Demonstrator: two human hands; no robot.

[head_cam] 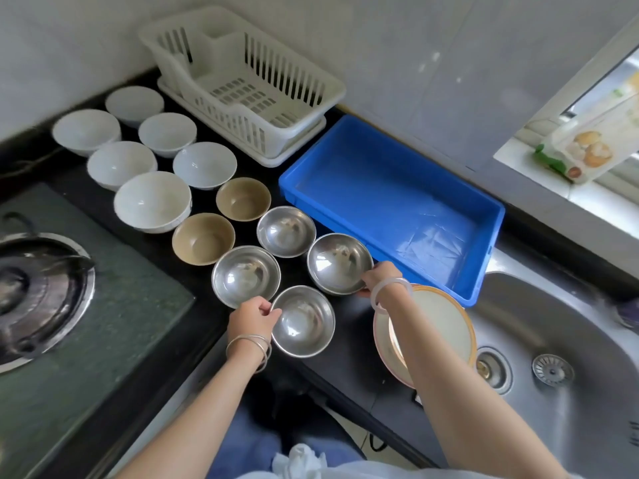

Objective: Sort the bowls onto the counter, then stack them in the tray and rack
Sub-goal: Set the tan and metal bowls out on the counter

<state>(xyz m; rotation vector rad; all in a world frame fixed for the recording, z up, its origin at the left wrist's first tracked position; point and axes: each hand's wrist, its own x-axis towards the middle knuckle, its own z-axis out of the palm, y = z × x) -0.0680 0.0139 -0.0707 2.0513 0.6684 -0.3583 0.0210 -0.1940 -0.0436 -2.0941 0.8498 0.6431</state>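
Bowls cover the black counter (345, 344): my left hand (252, 318) pinches the rim of the nearest round steel bowl (303, 321), and my right hand (380, 275) grips the edge of a second steel bowl (339, 263) just beyond it. Past my right grip sits the empty blue plastic tray (390, 205); farther back stands the white slatted rack (242, 81). White ceramic bowls (152, 200) cluster beyond my left hand.

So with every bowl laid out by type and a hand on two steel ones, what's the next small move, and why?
Probably nest the steel bowl in the left hand into the one the right hand holds. The nearest steel bowl and right steel bowl sit upright, same size, while the blue tray and white rack hold nothing.
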